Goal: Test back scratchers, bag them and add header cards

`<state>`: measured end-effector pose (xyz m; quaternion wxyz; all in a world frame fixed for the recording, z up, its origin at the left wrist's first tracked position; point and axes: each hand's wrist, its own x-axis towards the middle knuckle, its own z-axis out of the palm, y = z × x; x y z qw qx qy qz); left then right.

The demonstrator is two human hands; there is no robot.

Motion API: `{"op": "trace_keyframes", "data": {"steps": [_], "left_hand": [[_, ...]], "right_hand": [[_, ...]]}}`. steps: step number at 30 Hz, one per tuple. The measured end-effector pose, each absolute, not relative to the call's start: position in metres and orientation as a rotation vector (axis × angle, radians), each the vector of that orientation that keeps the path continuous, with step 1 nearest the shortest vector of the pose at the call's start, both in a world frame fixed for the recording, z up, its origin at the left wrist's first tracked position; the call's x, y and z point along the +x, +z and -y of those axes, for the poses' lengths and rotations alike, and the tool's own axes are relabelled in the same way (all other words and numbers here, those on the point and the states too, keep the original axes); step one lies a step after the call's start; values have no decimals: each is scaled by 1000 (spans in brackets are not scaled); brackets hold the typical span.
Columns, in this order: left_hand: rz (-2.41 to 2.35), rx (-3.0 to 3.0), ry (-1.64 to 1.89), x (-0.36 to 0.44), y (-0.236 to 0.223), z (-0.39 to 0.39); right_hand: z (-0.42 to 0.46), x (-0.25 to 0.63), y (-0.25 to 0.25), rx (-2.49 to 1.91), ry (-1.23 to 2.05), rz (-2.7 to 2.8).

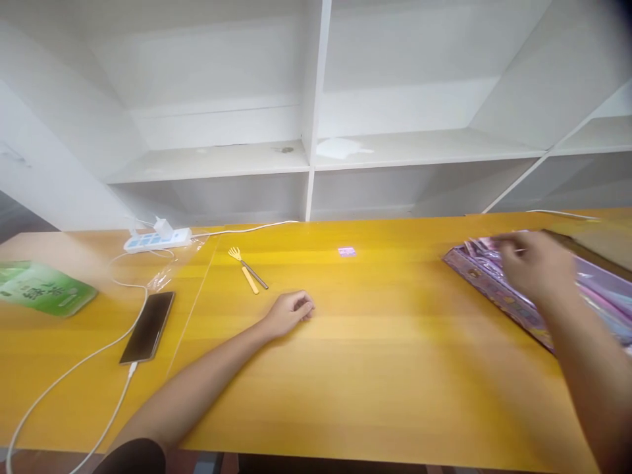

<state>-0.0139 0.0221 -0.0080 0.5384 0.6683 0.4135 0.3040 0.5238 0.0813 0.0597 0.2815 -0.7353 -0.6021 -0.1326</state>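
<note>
You can read no text for certain: the print on the green package (47,289), small pink card (347,252) and purple packaging (508,304) is too blurred or small.

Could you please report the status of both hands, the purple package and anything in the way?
Left hand curled, resting on table. Right hand at purple package, grip unclear. Phone with cable left of both hands, not between them.

Purple patterned container (513,309), probably a box, slanted on yellow table (385,368)
</note>
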Motion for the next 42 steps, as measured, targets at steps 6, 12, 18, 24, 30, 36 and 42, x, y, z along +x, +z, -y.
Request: {"op": "trace_keyframes", "data": {"steps": [6, 12, 18, 24, 30, 36, 42], "left_hand": [[-1051, 1813, 633, -15, -1, -19], [-1042, 1653, 703, -13, 0, -21], [-1070, 1871, 596, -14, 2, -19], [-1060, 1951, 599, -11, -1, -14], [-1296, 2255, 706, -41, 31, -55], [-2198, 1938, 433, -137, 65, -118], [-2216, 1867, 350, -160, 40, -125]], "right_hand": [[-64, 331, -7, -1582, 282, 1963], [-43, 297, -27, -1206, 393, 2329], [-50, 328, -26, -1297, 530, 2251], [-50, 334, -25, -1348, 537, 2217], [-49, 331, -24, -1349, 539, 2201], [-50, 330, -23, -1356, 561, 2199], [-49, 328, -20, -1351, 548, 2208]]}}
